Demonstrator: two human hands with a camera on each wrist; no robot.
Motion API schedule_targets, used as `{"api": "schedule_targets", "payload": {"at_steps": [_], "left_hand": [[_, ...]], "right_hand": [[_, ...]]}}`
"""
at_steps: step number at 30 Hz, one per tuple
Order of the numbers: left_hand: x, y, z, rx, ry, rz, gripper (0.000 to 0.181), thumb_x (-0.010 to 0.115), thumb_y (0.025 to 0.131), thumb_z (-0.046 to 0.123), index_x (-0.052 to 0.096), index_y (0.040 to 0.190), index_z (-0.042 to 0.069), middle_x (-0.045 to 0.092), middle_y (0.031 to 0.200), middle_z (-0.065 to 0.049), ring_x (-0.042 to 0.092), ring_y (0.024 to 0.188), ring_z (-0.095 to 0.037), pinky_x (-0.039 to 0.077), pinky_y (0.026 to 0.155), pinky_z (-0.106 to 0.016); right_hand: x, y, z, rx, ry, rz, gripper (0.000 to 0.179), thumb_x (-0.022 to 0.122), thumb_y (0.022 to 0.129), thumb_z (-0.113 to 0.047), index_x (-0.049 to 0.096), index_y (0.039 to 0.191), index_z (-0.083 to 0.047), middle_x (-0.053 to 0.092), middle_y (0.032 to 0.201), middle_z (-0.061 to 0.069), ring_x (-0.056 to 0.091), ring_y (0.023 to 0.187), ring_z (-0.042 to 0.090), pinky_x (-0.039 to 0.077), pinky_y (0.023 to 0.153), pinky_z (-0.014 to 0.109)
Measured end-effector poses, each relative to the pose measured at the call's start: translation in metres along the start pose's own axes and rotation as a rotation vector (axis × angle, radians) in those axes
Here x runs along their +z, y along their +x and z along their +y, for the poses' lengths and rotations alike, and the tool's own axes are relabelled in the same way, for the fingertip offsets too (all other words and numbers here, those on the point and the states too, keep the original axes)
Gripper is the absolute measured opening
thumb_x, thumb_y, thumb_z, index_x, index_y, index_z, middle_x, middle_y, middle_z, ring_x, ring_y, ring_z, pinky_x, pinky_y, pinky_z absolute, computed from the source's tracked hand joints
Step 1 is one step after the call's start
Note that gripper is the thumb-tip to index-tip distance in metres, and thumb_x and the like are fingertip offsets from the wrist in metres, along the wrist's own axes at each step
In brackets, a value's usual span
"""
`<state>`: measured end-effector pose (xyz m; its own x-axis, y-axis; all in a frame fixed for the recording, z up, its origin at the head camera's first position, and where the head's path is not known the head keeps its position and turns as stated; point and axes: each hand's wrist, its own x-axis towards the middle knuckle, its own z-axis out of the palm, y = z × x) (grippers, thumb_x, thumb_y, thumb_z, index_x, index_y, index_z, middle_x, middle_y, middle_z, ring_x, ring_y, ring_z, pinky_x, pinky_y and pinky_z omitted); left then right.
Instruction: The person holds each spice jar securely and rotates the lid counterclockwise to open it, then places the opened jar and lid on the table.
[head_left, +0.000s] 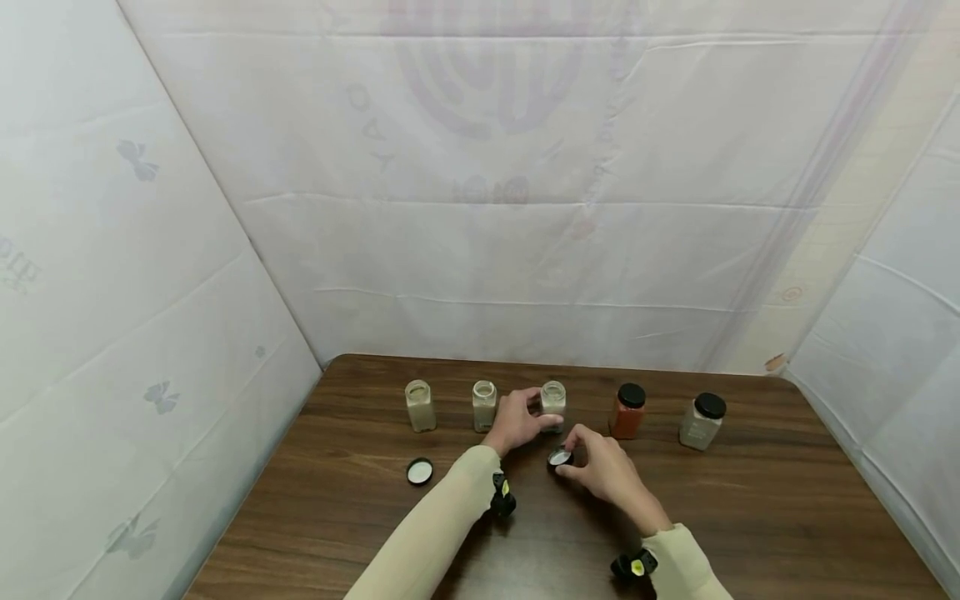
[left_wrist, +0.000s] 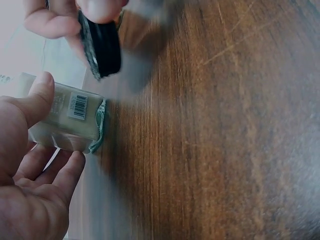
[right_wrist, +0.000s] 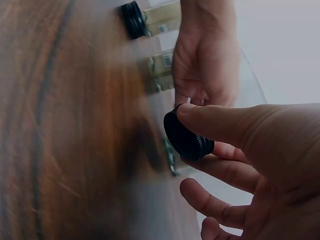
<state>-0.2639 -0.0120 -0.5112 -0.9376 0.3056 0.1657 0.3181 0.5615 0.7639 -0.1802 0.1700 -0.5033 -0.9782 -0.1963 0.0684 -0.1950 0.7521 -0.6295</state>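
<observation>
My left hand [head_left: 517, 421] grips an uncapped square glass jar [head_left: 553, 400] of pale powder, upright at the middle of the row. In the left wrist view the thumb lies on the jar [left_wrist: 65, 112] near its barcode label, with fingers on the other side. Just in front of that jar, my right hand [head_left: 606, 471] pinches a black round lid [head_left: 559, 457] between thumb and fingers. The lid is apart from the jar, its pale inner face showing in the head view. From the right wrist view, the same lid [right_wrist: 182, 137] appears tilted.
Two uncapped jars of pale powder, a left one [head_left: 421, 407] and a nearer one [head_left: 484, 407], stand left of my hands. A loose lid [head_left: 420, 472] lies upturned in front. On the right are a black-capped orange-red jar [head_left: 628, 412] and a black-capped pale jar [head_left: 702, 422].
</observation>
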Motion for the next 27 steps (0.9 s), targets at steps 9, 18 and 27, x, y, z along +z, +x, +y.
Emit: {"api": "schedule_targets", "payload": {"at_steps": [9, 18, 27], "left_hand": [[0.001, -0.001, -0.003, -0.006, -0.024, -0.003, 0.061, 0.083, 0.089, 0.035, 0.064, 0.137, 0.003, 0.074, 0.121, -0.009, 0.071, 0.109, -0.023, 0.058, 0.089, -0.038], [-0.001, 0.000, 0.000, -0.029, -0.029, -0.016, 0.065, 0.083, 0.089, 0.036, 0.061, 0.140, 0.002, 0.072, 0.125, -0.011, 0.070, 0.112, -0.024, 0.057, 0.091, -0.038], [-0.001, -0.001, 0.000, -0.015, -0.037, -0.010, 0.064, 0.083, 0.089, 0.035, 0.062, 0.139, 0.001, 0.072, 0.124, -0.011, 0.070, 0.111, -0.024, 0.058, 0.090, -0.037]], "right_hand": [[0.009, -0.003, 0.000, -0.008, -0.042, -0.033, 0.032, 0.089, 0.082, -0.021, 0.070, 0.107, -0.020, 0.069, 0.090, -0.003, 0.058, 0.073, 0.013, 0.048, 0.060, 0.037], [0.014, 0.000, 0.000, -0.051, -0.124, -0.055, 0.041, 0.089, 0.082, -0.017, 0.074, 0.119, -0.010, 0.069, 0.121, 0.008, 0.060, 0.111, 0.035, 0.052, 0.089, 0.053], [0.018, 0.003, -0.001, -0.059, -0.153, -0.059, 0.040, 0.092, 0.078, -0.017, 0.075, 0.114, -0.012, 0.066, 0.112, 0.005, 0.058, 0.107, 0.032, 0.052, 0.086, 0.050]]}}
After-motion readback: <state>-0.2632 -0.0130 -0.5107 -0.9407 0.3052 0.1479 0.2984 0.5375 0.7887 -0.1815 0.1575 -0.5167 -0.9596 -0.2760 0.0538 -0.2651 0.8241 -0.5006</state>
